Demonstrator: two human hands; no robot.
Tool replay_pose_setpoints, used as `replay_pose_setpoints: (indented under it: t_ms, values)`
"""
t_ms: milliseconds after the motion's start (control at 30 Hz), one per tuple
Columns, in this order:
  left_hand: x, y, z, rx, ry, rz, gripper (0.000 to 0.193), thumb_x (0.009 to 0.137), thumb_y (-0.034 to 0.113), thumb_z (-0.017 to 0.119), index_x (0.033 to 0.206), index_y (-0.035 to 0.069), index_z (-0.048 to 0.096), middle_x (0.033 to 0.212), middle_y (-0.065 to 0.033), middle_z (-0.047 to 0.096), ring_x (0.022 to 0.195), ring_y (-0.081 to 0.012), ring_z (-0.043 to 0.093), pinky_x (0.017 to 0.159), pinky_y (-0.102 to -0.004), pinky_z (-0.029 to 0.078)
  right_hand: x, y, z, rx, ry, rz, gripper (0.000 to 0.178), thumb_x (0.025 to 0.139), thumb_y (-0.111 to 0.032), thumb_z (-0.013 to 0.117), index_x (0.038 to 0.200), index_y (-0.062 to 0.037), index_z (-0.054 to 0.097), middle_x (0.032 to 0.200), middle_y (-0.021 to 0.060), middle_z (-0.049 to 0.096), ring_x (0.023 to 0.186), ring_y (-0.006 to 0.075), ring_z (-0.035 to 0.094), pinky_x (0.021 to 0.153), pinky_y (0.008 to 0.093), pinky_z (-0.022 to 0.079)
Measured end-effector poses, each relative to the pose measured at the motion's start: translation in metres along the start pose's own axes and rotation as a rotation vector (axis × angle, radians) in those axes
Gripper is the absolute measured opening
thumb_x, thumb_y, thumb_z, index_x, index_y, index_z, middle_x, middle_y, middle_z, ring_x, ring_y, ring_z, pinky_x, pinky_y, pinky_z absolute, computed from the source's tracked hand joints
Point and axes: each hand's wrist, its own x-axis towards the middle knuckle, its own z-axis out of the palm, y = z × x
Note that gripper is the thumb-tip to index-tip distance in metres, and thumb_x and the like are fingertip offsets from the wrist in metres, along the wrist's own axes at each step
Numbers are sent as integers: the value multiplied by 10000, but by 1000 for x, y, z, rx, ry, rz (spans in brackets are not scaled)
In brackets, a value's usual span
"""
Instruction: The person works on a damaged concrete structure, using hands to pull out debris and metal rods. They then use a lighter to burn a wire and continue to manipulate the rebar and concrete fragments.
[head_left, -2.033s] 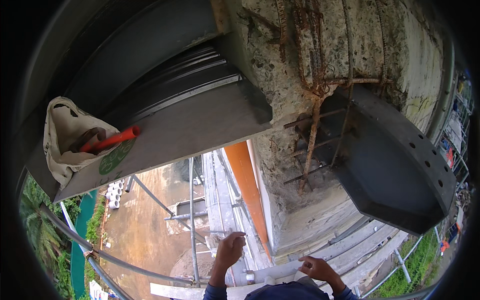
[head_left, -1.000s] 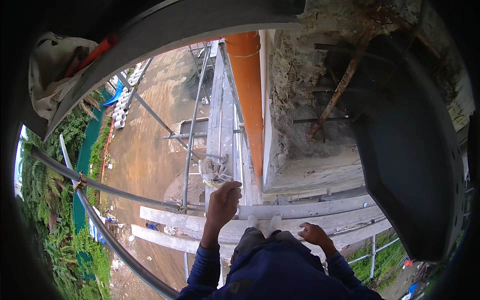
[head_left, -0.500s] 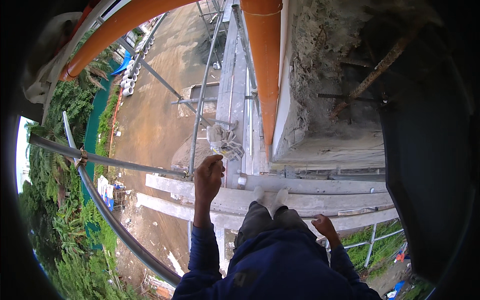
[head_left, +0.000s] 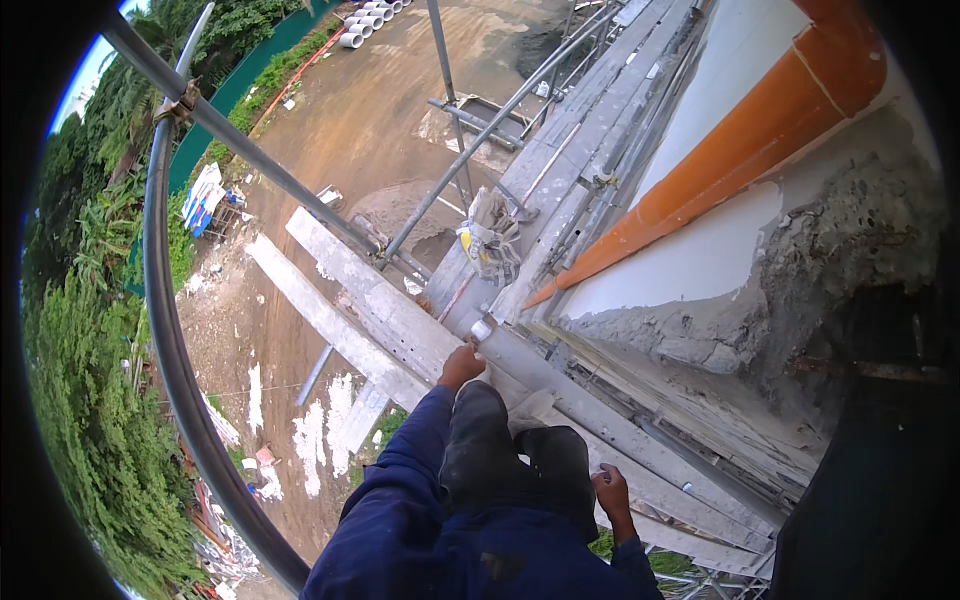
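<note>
I look down from high on a scaffold. My left hand [head_left: 462,366] grips the end of a grey scaffold tube [head_left: 560,375] that runs across in front of my knees. My right hand [head_left: 611,492] rests against a plaster-spattered plank [head_left: 665,490] lower on the right, fingers curled; whether it holds anything is unclear. Blue sleeves and dark trousers fill the bottom of the view. A whitish sack [head_left: 487,238] hangs on the scaffold just beyond my left hand.
An orange drainpipe [head_left: 720,180] runs up the white wall [head_left: 710,255] with broken concrete [head_left: 850,260] at right. A curved guard rail tube [head_left: 170,330] bounds the left. Wooden planks [head_left: 350,300] and muddy ground [head_left: 340,130] lie far below, trees at left.
My view has tilted further down and rolled, so the scaffold and pipe now slant. My left hand has shifted from the upright by the sack to the tube's end.
</note>
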Motion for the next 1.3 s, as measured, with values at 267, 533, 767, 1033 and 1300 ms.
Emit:
replay_pose_setpoints:
  t_ms: [267, 533, 767, 1033, 1300]
  values:
    - [119, -98, 125, 77, -193, -158, 430, 769, 228, 600, 1129, -3, 645, 1159, -259, 646, 1115, -426, 616, 964, -498, 500, 122, 34, 90, -233, 51, 3, 678, 835, -254, 728, 1400, 13, 465, 1341, 262, 516, 1273, 400, 485, 1088, 448, 375]
    - [290, -208, 247, 329, -207, -82, 522, 752, 225, 700, 1210, -1, 589, 1185, -195, 639, 1109, -379, 641, 921, -475, 533, 231, 55, 154, -223, -31, -34, 690, 803, -226, 745, 1378, 34, 465, 1342, 240, 491, 1281, 398, 464, 1111, 457, 347]
    - [383, -231, 330, 428, -13, -143, 842, 750, 242, 757, 1459, 34, 351, 1444, -236, 423, 1268, -413, 498, 1017, -544, 418, 247, 22, 162, -429, -8, 43, 673, 888, -292, 726, 1431, -5, 450, 1441, 264, 436, 1357, 411, 386, 1138, 481, 313]
    - [402, -239, 329, 366, -50, -47, 878, 735, 234, 738, 1491, 65, 325, 1339, -259, 493, 1201, -420, 528, 972, -496, 461, 254, 11, 167, -396, 19, 20, 645, 839, -268, 741, 1364, 25, 508, 1363, 266, 504, 1338, 394, 436, 1124, 473, 341]
    - [258, -96, 281, -524, -531, 368, 665, 765, 170, 655, 1394, 62, 466, 1097, -236, 636, 923, -347, 676, 781, -467, 559, 228, 30, 152, -331, -65, 1, 645, 768, -312, 776, 1275, 25, 560, 1292, 229, 524, 1216, 395, 501, 1035, 472, 413]
